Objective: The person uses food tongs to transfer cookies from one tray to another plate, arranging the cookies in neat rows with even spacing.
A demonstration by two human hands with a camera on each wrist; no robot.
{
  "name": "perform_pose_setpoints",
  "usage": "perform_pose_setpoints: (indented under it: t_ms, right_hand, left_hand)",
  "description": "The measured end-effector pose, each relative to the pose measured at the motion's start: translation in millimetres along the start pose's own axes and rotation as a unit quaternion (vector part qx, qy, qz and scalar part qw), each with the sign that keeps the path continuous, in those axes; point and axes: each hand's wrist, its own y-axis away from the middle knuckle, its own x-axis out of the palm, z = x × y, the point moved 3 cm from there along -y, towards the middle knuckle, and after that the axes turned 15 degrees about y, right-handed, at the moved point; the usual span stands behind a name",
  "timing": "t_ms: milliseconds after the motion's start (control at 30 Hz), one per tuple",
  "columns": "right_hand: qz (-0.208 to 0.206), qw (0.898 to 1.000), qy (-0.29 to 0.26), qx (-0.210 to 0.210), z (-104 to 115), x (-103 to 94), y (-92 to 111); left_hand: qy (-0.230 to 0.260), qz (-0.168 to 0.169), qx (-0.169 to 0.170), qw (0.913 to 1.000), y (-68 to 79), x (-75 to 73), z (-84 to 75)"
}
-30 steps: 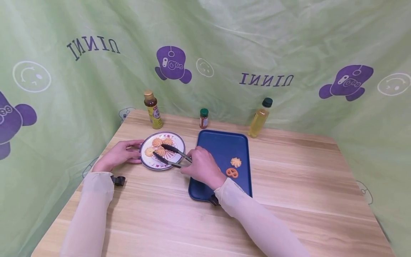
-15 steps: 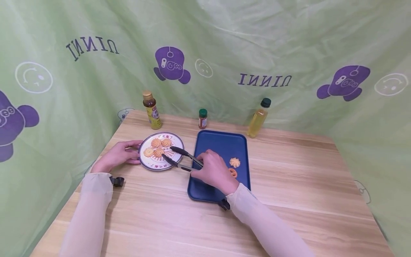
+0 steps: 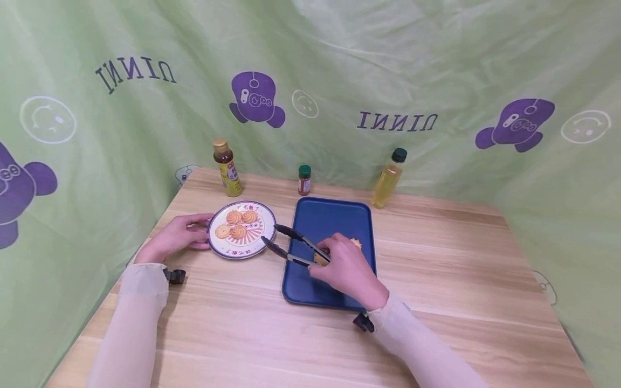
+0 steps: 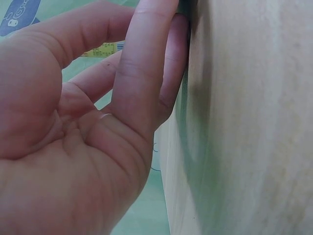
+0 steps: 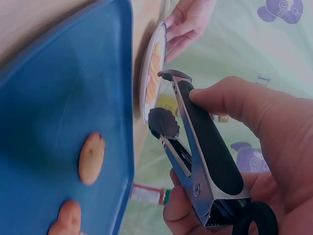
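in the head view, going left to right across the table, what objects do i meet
Plate → tongs → tray → dark-capped bottle. Left out: the gold-capped bottle, level with the plate, and the jar, level with the tray.

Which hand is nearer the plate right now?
Left. The left hand touches the plate at its left rim; the right hand, gripping tongs, is off to the right, above the blue tray.

Head view down over table [image 3: 233, 334], wrist views close on hands [image 3: 346, 267], head and right sharing tray [image 3: 330, 215]
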Motion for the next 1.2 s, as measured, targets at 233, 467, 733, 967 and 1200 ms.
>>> perform_pose_setpoints:
  t_ms: [233, 467, 733, 967, 1200]
  right_hand:
    - [-0.006, 1.000, 0.015, 0.015, -23, -12.7, 15]
    - [-0.011, 0.999, 0.033, 0.033, -52, -23.4, 28]
    - [-0.011, 0.997, 0.034, 0.072, -87, -32.3, 39]
    - [-0.020, 0.995, 0.052, 0.087, -112, -39.2, 53]
    - [-0.037, 0.993, 0.073, 0.081, -125, -45.7, 66]
  left_hand:
    - [0.000, 0.000, 0.000, 1.0000, -0.3, -1.5, 2.3]
    - [0.003, -0.003, 0.001, 1.0000, -0.5, -2.7, 4.1]
    - [-0.006, -0.001, -0.007, 1.0000, 1.5, -3.8, 3.0]
    - [0.000, 0.001, -0.005, 1.0000, 1.5, -1.4, 0.8]
    - [0.003, 0.003, 0.002, 1.0000, 0.2, -0.7, 0.2]
